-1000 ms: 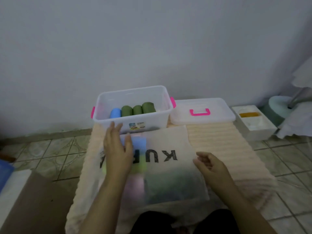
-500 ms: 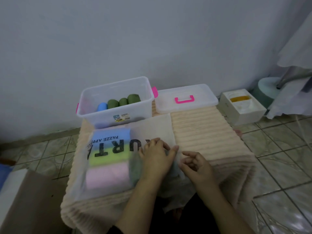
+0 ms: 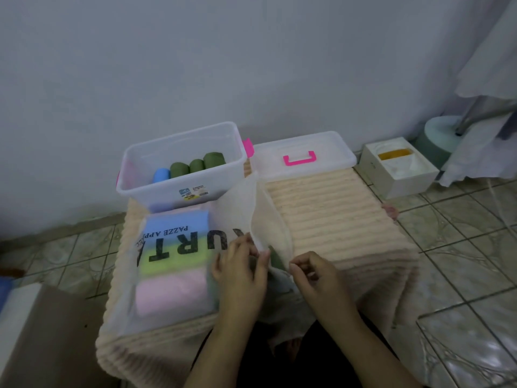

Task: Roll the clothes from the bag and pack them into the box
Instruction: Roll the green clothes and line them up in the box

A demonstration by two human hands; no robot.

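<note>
Hands, left hand and right hand, pinch the bag mouth apart.

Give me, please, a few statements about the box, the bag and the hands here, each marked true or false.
1. The box holds four rolled clothes, one blue and three green. True.
2. The lid is on the box. False: it lies to the right of the box, on the ribbed beige cover.
3. Both hands pinch the open edge of the bag. True: the left hand and the right hand each hold a side.
4. The bag is empty. False: blue, green and pink folded clothes show through it.
5. The lid's handle is green. False: it is pink.
</note>
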